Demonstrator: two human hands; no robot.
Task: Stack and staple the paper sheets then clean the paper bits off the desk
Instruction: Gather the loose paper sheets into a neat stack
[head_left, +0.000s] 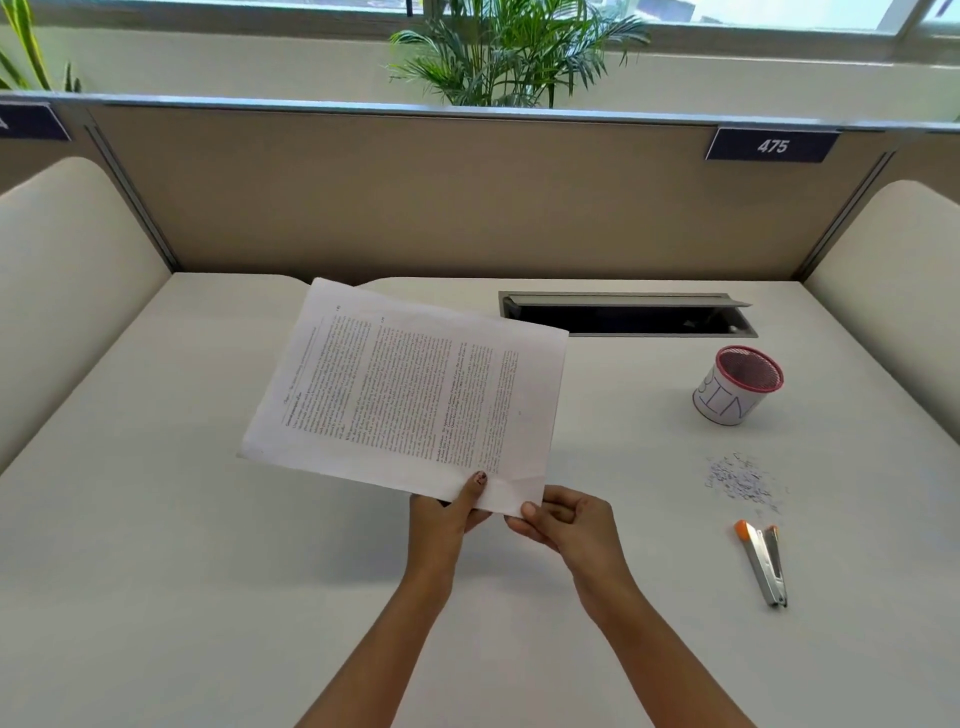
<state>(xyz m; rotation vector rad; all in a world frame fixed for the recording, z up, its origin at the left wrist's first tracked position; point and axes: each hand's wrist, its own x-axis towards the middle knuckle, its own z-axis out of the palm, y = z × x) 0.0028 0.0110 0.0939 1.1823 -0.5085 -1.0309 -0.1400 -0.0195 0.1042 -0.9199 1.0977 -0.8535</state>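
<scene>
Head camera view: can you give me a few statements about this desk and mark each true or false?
1. The left hand and the right hand both hold the paper sheets above the desk. True.
2. The stapler is in the right hand. False: it lies on the desk, untouched.
3. The paper bits lie between the bin and the stapler. True.
4. The bin stands left of the paper sheets. False: it stands to their right.
</scene>
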